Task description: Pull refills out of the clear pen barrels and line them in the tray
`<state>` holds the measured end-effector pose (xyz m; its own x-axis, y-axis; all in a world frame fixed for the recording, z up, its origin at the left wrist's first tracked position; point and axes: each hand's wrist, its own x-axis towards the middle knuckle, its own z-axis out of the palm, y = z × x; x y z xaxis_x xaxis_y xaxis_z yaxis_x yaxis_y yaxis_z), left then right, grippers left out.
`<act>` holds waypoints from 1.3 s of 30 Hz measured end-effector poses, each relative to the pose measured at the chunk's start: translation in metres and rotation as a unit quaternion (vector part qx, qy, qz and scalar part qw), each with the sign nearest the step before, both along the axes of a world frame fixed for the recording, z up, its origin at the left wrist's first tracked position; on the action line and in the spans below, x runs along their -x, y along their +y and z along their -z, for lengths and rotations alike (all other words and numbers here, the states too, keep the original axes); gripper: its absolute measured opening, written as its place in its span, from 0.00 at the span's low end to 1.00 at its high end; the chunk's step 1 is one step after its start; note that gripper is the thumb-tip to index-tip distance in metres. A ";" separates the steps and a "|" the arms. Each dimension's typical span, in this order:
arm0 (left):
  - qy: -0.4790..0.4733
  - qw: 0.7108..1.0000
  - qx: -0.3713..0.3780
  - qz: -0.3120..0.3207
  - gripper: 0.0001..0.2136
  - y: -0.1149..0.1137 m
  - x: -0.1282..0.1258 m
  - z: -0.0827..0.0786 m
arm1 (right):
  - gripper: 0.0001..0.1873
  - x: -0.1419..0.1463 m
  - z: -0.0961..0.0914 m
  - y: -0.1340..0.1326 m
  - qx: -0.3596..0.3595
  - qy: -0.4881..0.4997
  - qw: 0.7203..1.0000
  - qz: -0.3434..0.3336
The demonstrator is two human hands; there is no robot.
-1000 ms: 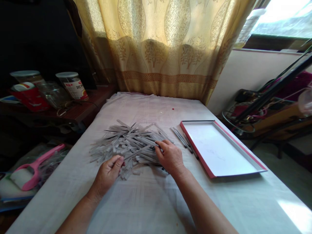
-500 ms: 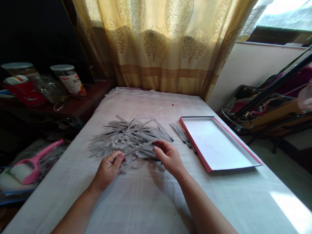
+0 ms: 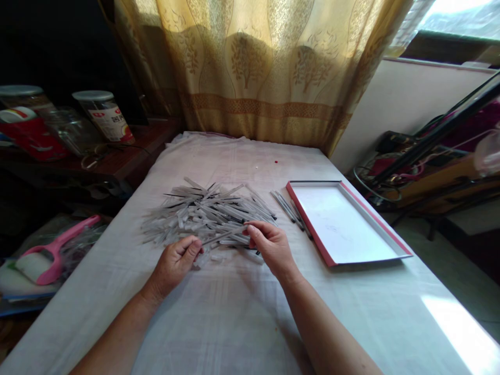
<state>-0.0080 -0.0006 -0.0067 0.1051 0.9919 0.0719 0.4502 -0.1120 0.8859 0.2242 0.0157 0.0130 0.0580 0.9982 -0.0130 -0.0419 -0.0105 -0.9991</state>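
A slim grey stick (image 3: 223, 237), like a pen refill or thin pencil, is stretched between my two hands. My left hand (image 3: 182, 258) is closed, with thumb and fingers pinching its near-left end. At the other end, my right hand (image 3: 269, 245) pinches it between thumb and fingertips. Just beyond the hands lies a loose pile of similar sticks and clear plastic pieces (image 3: 203, 208), some with dark ends. To the right, several grey sticks (image 3: 287, 207) rest beside a shallow red-edged box lid (image 3: 315, 237) with a white inside.
A white cloth (image 3: 219, 323) covers the table. Two tiny bits, one a red bit (image 3: 276, 162), lie near its far end. On the left are a jar with a label (image 3: 109, 117) on a brown cabinet and a pink-handled object (image 3: 58, 252). A patterned curtain (image 3: 250, 67) hangs behind.
The view has tilted down slightly, so the scene shifts a little upward. Both hands still hold the stick, the right fingers drawn closer together on its end.
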 end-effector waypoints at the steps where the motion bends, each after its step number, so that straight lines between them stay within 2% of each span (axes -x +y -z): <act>1: 0.006 1.000 -0.003 0.007 0.23 0.000 0.000 -0.001 | 0.16 0.000 0.000 0.000 0.008 0.009 1.000 0.003; 4: 0.020 1.000 -0.008 0.021 0.23 0.001 0.002 -0.001 | 0.16 -0.004 -0.001 0.002 0.028 0.057 0.998 0.022; 6: 0.027 1.000 -0.009 0.013 0.22 0.003 0.004 0.001 | 0.16 -0.011 -0.001 0.005 0.028 0.099 0.992 0.066; 10: 0.016 0.997 -0.023 -0.065 0.20 0.008 0.011 0.004 | 0.14 -0.028 -0.005 0.020 -0.014 0.149 0.971 0.184; 13: -0.005 0.990 -0.036 -0.136 0.20 0.010 0.014 0.003 | 0.13 -0.036 -0.006 0.033 -0.036 0.136 0.964 0.225; 16: -0.009 0.986 -0.040 -0.160 0.20 0.011 0.013 0.000 | 0.14 -0.033 0.000 0.042 -0.050 0.080 0.968 0.233; 21: 0.006 0.990 -0.039 -0.137 0.20 0.009 0.010 -0.001 | 0.15 -0.017 0.014 0.047 -0.039 -0.069 0.982 0.173; 23: 0.014 0.990 -0.043 -0.132 0.19 0.009 0.010 0.001 | 0.15 -0.015 0.016 0.048 -0.035 -0.151 0.978 0.140; 26: 0.019 0.991 -0.048 -0.124 0.19 0.009 0.010 0.004 | 0.17 -0.017 0.011 0.046 -0.055 -0.313 0.940 0.123; 28: 0.022 0.992 -0.053 -0.111 0.19 0.008 0.008 0.004 | 0.17 -0.020 0.005 0.042 -0.071 -0.375 0.916 0.122; 31: 0.039 0.993 -0.074 -0.085 0.19 0.005 0.002 0.002 | 0.21 -0.020 -0.004 0.033 -0.081 -0.361 0.925 0.081; 34: 0.064 0.992 -0.099 -0.054 0.17 0.001 -0.005 0.002 | 0.30 -0.014 -0.009 0.022 -0.060 -0.301 0.952 -0.015; 36: 0.079 0.990 -0.113 -0.035 0.16 -0.001 -0.008 0.002 | 0.31 -0.008 -0.010 0.016 -0.027 -0.267 0.960 -0.073; 39: 0.099 0.985 -0.142 -0.022 0.16 -0.002 -0.010 0.002 | 0.29 -0.001 -0.009 0.008 0.013 -0.243 0.963 -0.116</act>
